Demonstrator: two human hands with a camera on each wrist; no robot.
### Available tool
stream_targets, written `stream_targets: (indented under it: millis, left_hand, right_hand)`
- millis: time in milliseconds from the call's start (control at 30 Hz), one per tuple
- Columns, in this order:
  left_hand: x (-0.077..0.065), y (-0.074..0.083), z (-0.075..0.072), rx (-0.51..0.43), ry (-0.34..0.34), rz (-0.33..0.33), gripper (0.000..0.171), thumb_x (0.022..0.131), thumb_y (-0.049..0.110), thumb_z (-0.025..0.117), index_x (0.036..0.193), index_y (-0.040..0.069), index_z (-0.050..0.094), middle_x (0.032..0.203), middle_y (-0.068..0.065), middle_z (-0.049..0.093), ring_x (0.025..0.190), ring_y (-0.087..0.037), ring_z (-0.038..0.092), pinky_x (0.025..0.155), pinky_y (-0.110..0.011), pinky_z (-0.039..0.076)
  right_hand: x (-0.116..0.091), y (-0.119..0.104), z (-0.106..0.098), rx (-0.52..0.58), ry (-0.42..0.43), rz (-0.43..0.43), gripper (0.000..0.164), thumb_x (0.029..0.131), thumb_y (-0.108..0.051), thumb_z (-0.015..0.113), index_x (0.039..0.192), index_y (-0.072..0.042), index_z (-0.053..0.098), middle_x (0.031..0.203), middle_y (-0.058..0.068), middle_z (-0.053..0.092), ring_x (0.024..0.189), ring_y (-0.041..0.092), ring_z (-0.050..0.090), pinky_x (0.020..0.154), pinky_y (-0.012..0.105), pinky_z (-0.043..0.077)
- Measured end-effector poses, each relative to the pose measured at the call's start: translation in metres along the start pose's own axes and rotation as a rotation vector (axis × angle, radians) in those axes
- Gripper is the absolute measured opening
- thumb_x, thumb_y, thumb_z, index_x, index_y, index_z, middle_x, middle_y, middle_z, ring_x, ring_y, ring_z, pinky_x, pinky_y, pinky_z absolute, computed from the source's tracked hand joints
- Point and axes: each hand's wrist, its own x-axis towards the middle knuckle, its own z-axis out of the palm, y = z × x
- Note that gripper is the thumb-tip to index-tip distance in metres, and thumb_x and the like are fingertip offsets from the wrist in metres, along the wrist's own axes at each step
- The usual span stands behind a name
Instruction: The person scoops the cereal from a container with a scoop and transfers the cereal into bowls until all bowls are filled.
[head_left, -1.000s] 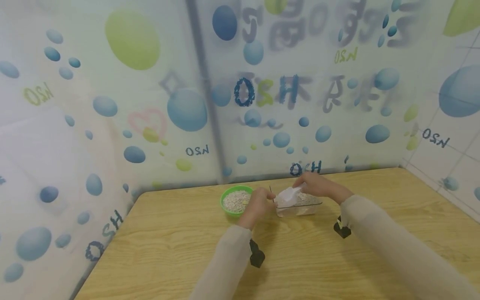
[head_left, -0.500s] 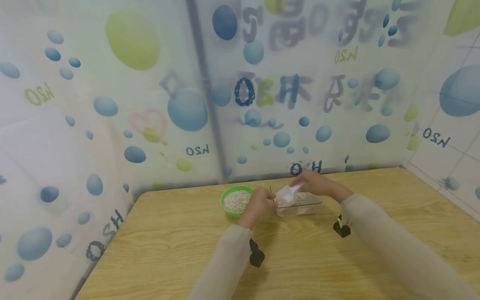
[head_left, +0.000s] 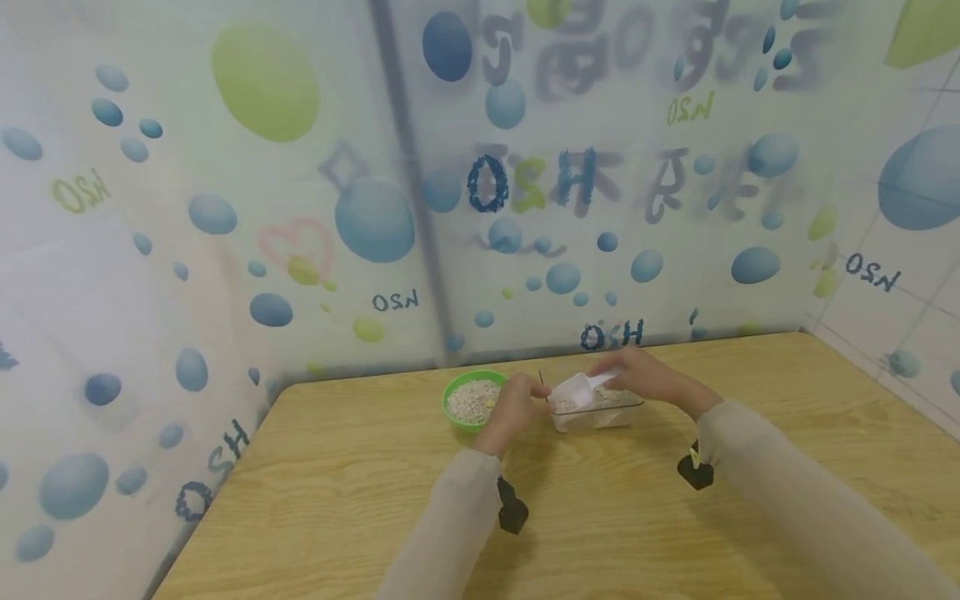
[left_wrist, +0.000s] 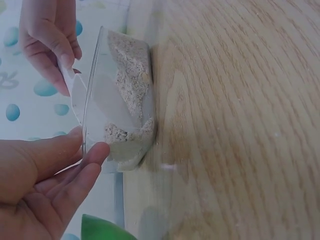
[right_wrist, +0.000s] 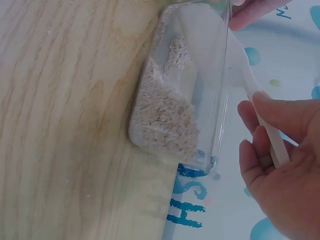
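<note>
My left hand (head_left: pixel 517 406) pinches the near-left rim of a clear rectangular container (left_wrist: pixel 135 156) between thumb and fingers. The container holds pale oat-like flakes (right_wrist: pixel 162 117), heaped toward its right end. My right hand (head_left: pixel 640 375) grips a white plastic scoop (right_wrist: pixel 248 75) by its handle, fingers curled round it. The scoop's head dips inside the container at the left end, seen through the clear wall in both wrist views. Just left of my left hand stands a green bowl (head_left: pixel 467 429) filled with similar flakes; the hand covers part of its right side.
Everything stands on a wood-grain table (head_left: pixel 360 475), near its back edge. A patterned curtain (head_left: pixel 510 275) with blue and green dots rises right behind it. Dark wrist devices hang under both sleeves.
The scoop rose slightly and tilted within the container, then its handle came down flatter. My right wrist shifted a little to the right. The left hand stayed on the rim.
</note>
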Motion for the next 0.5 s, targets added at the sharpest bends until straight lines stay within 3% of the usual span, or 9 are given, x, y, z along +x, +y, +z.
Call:
stream_targets:
  millis: [500]
  left_hand:
    - [0.0, -0.006, 0.0, -0.097, -0.001, -0.017, 0.027, 0.081, 0.007, 0.072, 0.106, 0.0, 0.069, 0.108, -0.011, 0.066, 0.107, -0.027, 0.057, 0.088, -0.037, 0.048]
  right_hand:
    - [-0.015, 0.014, 0.001, 0.135, 0.057, 0.102, 0.03, 0.091, -0.004, 0.054, 0.118, 0.008, 0.058, 0.12, 0.025, 0.056, 0.113, 0.042, 0.049, 0.087, 0.049, 0.046]
